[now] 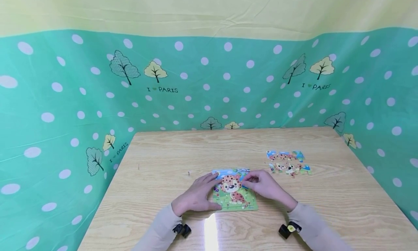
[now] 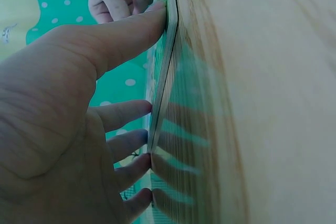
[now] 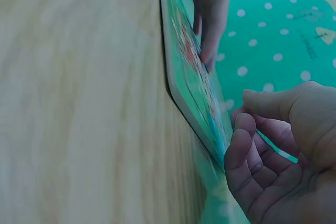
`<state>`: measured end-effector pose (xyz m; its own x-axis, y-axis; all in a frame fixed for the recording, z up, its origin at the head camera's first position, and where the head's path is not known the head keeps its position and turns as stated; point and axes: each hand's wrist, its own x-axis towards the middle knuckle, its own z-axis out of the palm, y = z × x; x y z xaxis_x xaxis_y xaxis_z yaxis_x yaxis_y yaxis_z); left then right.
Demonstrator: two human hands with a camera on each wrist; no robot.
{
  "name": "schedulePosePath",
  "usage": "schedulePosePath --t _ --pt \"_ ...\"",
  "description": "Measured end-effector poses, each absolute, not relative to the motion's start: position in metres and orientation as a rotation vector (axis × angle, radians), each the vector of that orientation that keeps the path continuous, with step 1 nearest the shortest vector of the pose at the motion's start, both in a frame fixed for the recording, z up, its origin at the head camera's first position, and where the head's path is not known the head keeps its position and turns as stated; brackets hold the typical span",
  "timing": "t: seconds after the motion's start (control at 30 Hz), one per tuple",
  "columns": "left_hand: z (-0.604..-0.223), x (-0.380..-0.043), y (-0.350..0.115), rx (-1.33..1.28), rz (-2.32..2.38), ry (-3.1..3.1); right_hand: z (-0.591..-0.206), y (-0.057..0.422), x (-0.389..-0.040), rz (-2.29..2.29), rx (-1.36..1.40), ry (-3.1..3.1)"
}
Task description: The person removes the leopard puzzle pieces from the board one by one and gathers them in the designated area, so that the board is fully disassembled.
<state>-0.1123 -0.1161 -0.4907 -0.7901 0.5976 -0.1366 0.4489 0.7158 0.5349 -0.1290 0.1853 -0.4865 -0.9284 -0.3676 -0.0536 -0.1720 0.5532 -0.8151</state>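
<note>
1 spotted-cat puzzle [image 1: 237, 197] lies on the wooden surface [image 1: 156, 164]. 1 left hand [image 1: 198, 195] rests spread on its left side, fingers extended, gripping nothing. 1 right hand [image 1: 265, 184] is at its right edge, fingers curled, thumb against forefinger; whether it pinches a piece, I cannot tell. Farther right lie 2 rows of loose pieces [image 1: 281, 166], their exact number unclear.
</note>
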Motion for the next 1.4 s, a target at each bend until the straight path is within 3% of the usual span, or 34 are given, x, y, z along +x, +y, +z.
schedulePosePath --t 0.97,1.4 --pt "-0.492 -0.114 -0.116 0.842 0.67 2.638 -0.491 0.128 -0.113 -1.145 -0.819 2.502" --pt "-0.492 -0.115 -0.118 0.87 0.673 2.627 -0.49 0.122 -0.106 -0.971 -0.835 2.583"
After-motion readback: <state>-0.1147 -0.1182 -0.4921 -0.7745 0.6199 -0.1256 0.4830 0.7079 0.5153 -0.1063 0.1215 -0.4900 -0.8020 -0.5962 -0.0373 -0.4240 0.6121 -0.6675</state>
